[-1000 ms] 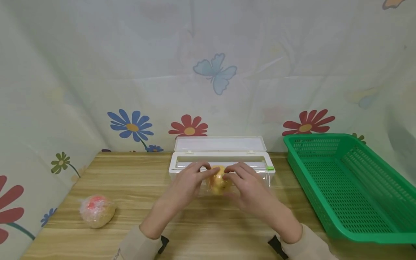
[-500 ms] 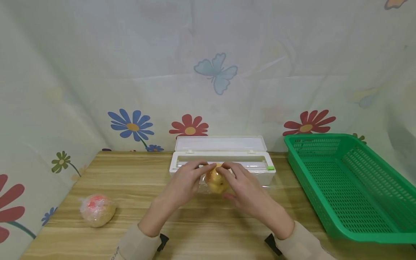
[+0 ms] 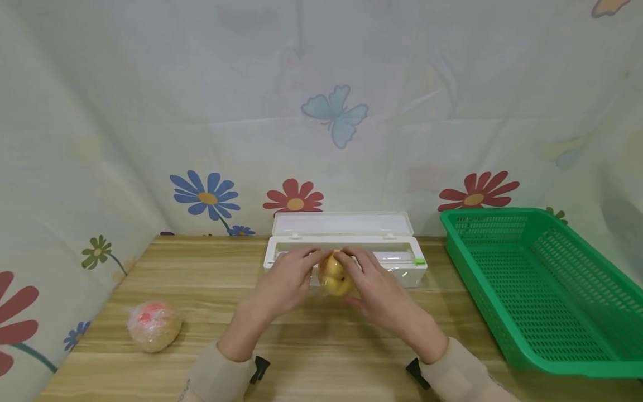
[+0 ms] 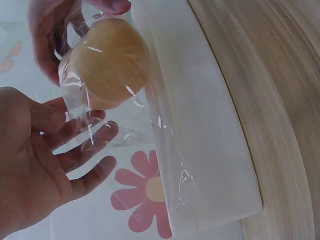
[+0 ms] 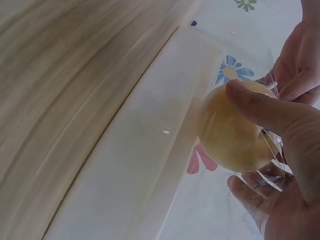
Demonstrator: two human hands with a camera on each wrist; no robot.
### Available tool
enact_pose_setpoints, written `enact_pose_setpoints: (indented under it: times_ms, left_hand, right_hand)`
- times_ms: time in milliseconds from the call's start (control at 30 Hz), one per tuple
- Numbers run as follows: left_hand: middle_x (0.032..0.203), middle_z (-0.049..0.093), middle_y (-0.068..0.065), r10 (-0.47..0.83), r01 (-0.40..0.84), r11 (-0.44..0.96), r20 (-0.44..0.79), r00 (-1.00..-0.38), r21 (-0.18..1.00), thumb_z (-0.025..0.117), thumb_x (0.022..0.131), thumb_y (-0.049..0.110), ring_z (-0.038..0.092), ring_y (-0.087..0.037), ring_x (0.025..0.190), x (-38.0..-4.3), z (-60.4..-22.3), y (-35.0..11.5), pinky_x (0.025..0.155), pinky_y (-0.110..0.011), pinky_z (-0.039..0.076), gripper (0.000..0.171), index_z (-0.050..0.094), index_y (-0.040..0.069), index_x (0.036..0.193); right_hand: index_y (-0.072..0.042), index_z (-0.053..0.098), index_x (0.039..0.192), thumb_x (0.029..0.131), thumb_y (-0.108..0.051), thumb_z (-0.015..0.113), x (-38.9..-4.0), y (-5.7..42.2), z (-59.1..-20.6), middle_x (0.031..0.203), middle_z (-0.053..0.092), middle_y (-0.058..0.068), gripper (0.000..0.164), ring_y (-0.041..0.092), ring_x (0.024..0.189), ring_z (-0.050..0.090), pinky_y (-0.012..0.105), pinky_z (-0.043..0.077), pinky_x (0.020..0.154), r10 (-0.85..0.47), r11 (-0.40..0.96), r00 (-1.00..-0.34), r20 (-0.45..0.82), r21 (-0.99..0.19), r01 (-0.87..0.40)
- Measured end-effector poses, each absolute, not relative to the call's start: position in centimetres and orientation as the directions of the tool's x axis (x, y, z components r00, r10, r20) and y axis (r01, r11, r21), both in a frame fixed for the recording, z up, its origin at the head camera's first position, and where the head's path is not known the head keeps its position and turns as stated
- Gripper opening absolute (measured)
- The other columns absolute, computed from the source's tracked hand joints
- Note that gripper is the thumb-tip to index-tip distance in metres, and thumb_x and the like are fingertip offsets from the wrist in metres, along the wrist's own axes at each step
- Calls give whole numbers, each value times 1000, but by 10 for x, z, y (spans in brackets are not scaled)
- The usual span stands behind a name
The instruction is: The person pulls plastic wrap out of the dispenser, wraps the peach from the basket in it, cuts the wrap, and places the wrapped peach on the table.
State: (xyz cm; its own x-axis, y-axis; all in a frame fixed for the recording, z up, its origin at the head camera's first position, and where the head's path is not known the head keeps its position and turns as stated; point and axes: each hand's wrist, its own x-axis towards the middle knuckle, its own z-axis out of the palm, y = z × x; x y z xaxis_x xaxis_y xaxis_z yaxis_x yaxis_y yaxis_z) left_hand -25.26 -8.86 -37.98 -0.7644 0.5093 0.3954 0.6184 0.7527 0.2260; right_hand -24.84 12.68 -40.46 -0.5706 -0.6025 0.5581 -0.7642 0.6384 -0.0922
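A round yellow fruit is between my two hands, in front of the white cling film box. Clear cling film drapes round the fruit and down over the box in the left wrist view. My left hand pinches the film between thumb and forefinger at the fruit's side, its other fingers spread behind the sheet. My right hand grips the fruit through the film, thumb across its near side in the right wrist view and fingers at the far side. The box has its lid raised.
A film-wrapped fruit with a red patch sits on the wooden table at the left. At the right stands a green perforated basket. A green slider is at the box's right end. A flowered curtain hangs behind.
The fruit has risen slightly and my fingertips have come closer together over its top. The film hanging at the right of it has been drawn in. The box and basket stay put.
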Motion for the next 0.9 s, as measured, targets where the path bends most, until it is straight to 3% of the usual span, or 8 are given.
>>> enact_pose_setpoints:
  times_ms: [300,467,567,733,900]
  left_hand:
    - [136,52,-1,490,569,779,309,-815,263,50,97,6,52,-22,121,-251,-381,-81,96,-46,44,46,49,18,142]
    - [141,42,-9,473,554,797,322,-820,241,47,101,27,43,-28,128,-248,-380,-79,101,-53,36,42,47,21,143]
    - [145,34,-11,480,586,784,397,-782,206,47,100,36,33,-30,132,-246,-378,-79,105,-55,28,44,48,19,141]
    - [130,45,-5,553,700,698,507,-661,152,65,87,21,42,-21,120,-245,-372,-78,103,-39,36,48,53,11,133]
    - [128,49,-7,592,714,686,461,-661,142,77,79,22,49,-19,115,-244,-371,-75,97,-32,43,63,51,6,134]
  right_hand:
    - [0,44,132,64,-8,88,-253,126,-410,131,43,15,82,27,123,41,39,46,94,-580,638,-555,596,-92,-765]
    - [0,43,134,64,-9,87,-253,128,-412,133,43,14,83,27,124,40,39,43,98,-583,629,-566,582,-117,-769]
    - [-2,42,135,65,-11,87,-254,129,-411,134,43,12,84,26,125,39,39,42,99,-582,631,-578,573,-130,-765]
    - [-2,37,139,66,-12,87,-257,130,-407,136,44,12,89,25,128,39,38,40,101,-563,629,-600,568,-175,-757]
    - [1,30,144,69,-11,86,-259,131,-405,139,44,15,94,26,129,40,38,40,101,-558,614,-611,562,-215,-760]
